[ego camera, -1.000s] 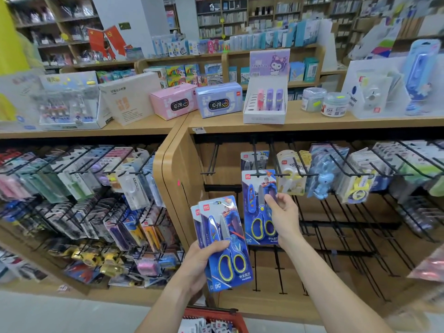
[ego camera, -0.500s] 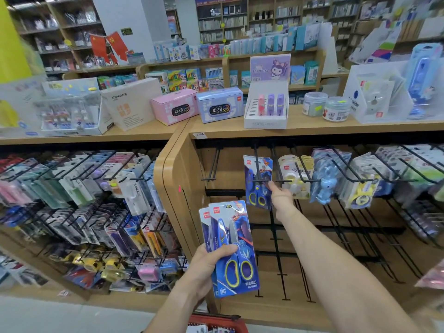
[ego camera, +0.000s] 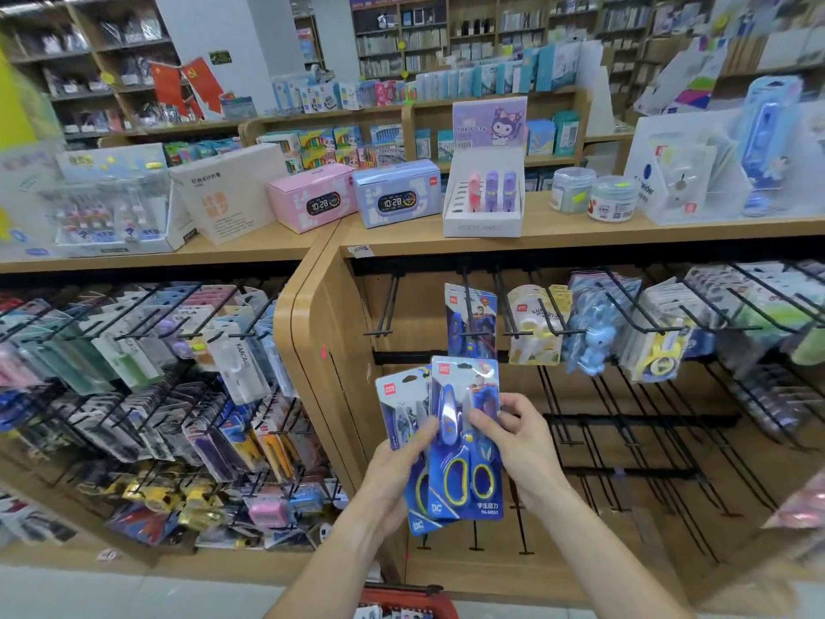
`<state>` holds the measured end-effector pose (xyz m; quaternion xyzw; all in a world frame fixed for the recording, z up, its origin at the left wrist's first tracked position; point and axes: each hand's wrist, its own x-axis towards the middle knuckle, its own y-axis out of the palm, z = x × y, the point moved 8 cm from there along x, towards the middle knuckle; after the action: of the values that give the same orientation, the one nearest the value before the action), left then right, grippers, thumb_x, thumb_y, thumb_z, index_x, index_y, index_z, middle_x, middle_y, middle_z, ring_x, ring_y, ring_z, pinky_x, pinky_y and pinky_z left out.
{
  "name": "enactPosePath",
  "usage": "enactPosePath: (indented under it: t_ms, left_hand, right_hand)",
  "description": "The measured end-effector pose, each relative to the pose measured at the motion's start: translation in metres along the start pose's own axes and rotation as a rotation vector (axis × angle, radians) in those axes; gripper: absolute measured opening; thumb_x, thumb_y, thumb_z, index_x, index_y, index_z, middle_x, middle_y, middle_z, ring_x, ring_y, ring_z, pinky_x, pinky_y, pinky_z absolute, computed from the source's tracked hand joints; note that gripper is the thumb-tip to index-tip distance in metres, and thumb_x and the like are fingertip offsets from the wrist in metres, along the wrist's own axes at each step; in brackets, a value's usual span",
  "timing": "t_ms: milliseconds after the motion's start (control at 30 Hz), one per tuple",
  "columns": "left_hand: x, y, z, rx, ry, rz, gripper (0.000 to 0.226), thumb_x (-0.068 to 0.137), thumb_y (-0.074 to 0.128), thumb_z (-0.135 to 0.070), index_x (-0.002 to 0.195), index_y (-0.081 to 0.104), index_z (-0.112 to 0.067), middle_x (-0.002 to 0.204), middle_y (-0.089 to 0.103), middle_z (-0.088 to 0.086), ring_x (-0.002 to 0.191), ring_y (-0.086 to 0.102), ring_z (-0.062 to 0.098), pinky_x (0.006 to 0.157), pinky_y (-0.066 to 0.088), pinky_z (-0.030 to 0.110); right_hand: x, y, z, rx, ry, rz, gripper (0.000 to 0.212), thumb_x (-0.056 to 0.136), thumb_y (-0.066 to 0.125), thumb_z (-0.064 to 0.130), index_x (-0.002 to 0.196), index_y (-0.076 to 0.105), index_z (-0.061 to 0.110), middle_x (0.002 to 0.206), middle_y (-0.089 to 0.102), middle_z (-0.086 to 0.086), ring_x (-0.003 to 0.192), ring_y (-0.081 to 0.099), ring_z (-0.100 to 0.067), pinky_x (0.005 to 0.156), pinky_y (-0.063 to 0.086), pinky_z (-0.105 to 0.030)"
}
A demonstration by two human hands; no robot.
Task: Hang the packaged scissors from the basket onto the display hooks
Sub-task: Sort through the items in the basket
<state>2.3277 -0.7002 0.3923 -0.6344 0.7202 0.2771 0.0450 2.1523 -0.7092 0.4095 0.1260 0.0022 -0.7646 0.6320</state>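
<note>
Straight ahead we face a wooden display unit (ego camera: pixel 312 332) with black wire hooks under its top shelf (ego camera: pixel 580 236). Crowding the right part of the upper row are a white tape dispenser pack (ego camera: pixel 533 326), a blue figurine pack (ego camera: pixel 589 332) and more packs beyond, their hook ends jutting toward us. One packaged scissors (ego camera: pixel 471 317) already hangs on the hook (ego camera: pixel 468 306) just left of the tape pack; further left, near the unit's curved corner, a bare hook (ego camera: pixel 386 306) sticks out. Below that row the hooks over the back panel (ego camera: pixel 558 484) carry nothing, which leaves open room in front of it. On the top shelf stand a pink clock box (ego camera: pixel 312 198), a blue clock box (ego camera: pixel 397 194), a white knife display box (ego camera: pixel 484 189) holding three small knives, and two round tubs (ego camera: pixel 593 196). Along the bottom edge of the view we glimpse the red rim of the basket (ego camera: pixel 408 598) with pale packs inside, too little shown to name. Our left hand (ego camera: pixel 397 466) grips two blue scissors packs (ego camera: pixel 464 440) fanned together from behind, thumb across the front; our right hand (ego camera: pixel 520 440) pinches the right edge of the front pack. Left of the unit, a rack of stationery (ego camera: pixel 156 373) is tightly packed.
</note>
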Motion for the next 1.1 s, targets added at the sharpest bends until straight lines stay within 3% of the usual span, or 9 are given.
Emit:
enactPosePath:
  t_ms: [167, 400, 633, 767, 833, 900, 967, 1100]
  left_hand:
    - [-0.001, -0.021, -0.003, -0.002, -0.009, -0.057, 0.047, 0.096, 0.073, -0.036, 0.134, 0.066, -0.010, 0.123, 0.076, 0.019, 0.113, 0.073, 0.040, 0.105, 0.053, 0.061]
    - [-0.009, -0.046, 0.001, 0.023, -0.002, -0.168, 0.041, 0.092, 0.077, -0.032, 0.125, 0.070, -0.008, 0.112, 0.079, 0.020, 0.103, 0.076, 0.041, 0.101, 0.056, 0.060]
    - [-0.016, -0.044, -0.005, 0.079, 0.039, -0.126, 0.034, 0.095, 0.074, -0.030, 0.123, 0.071, -0.011, 0.111, 0.079, 0.018, 0.101, 0.077, 0.038, 0.098, 0.060, 0.054]
    - [-0.016, -0.042, -0.011, 0.103, 0.137, -0.174, 0.044, 0.089, 0.082, -0.024, 0.126, 0.066, -0.008, 0.109, 0.080, 0.016, 0.098, 0.078, 0.039, 0.088, 0.064, 0.050]
    - [-0.014, -0.039, -0.015, 0.126, 0.181, -0.208, 0.044, 0.088, 0.083, -0.023, 0.124, 0.063, -0.009, 0.106, 0.081, 0.015, 0.095, 0.079, 0.038, 0.083, 0.065, 0.048]
    - [-0.013, -0.033, -0.019, 0.143, 0.211, -0.209, 0.041, 0.090, 0.081, -0.023, 0.124, 0.061, -0.010, 0.106, 0.081, 0.012, 0.094, 0.079, 0.036, 0.082, 0.065, 0.046]
    - [-0.012, -0.026, -0.022, 0.158, 0.226, -0.189, 0.037, 0.094, 0.077, -0.025, 0.124, 0.060, -0.011, 0.108, 0.081, 0.011, 0.095, 0.079, 0.034, 0.082, 0.065, 0.046]
    - [-0.006, -0.011, -0.023, 0.152, 0.217, -0.140, 0.029, 0.100, 0.071, -0.026, 0.122, 0.059, -0.011, 0.109, 0.080, 0.010, 0.096, 0.079, 0.033, 0.081, 0.065, 0.044]
  right_hand:
    - [0.014, -0.001, 0.015, 0.054, -0.061, -0.016, 0.029, 0.096, 0.072, 0.013, 0.116, 0.052, 0.007, 0.104, 0.080, -0.010, 0.093, 0.078, -0.032, 0.077, 0.062, -0.045]
    - [0.037, -0.003, 0.011, 0.077, -0.045, -0.102, 0.016, 0.102, 0.065, 0.021, 0.110, 0.053, 0.013, 0.102, 0.080, -0.005, 0.096, 0.078, -0.031, 0.084, 0.059, -0.054]
    - [0.049, -0.002, 0.011, 0.071, -0.042, -0.188, 0.015, 0.102, 0.066, 0.024, 0.106, 0.054, 0.016, 0.095, 0.080, 0.001, 0.089, 0.078, -0.020, 0.076, 0.060, -0.044]
    - [0.104, -0.004, 0.008, 0.046, 0.065, -0.246, 0.021, 0.095, 0.075, 0.033, 0.096, 0.059, 0.020, 0.106, 0.077, -0.008, 0.099, 0.075, -0.027, 0.091, 0.061, -0.051]
    - [0.130, -0.006, 0.007, 0.036, 0.106, -0.274, 0.028, 0.092, 0.079, 0.033, 0.103, 0.067, 0.010, 0.111, 0.076, -0.014, 0.103, 0.071, -0.029, 0.100, 0.056, -0.050]
    - [0.142, -0.010, 0.008, 0.002, 0.113, -0.306, 0.040, 0.093, 0.078, 0.030, 0.117, 0.067, -0.001, 0.115, 0.073, -0.014, 0.102, 0.063, -0.025, 0.098, 0.052, -0.041]
    - [0.144, -0.016, 0.010, -0.044, 0.105, -0.335, 0.043, 0.092, 0.079, 0.032, 0.122, 0.067, 0.004, 0.120, 0.071, -0.010, 0.107, 0.062, -0.024, 0.094, 0.051, -0.039]
    - [0.100, -0.026, 0.015, -0.169, 0.008, -0.367, 0.054, 0.089, 0.082, 0.033, 0.134, 0.062, 0.012, 0.128, 0.067, -0.003, 0.119, 0.062, -0.021, 0.102, 0.049, -0.037]
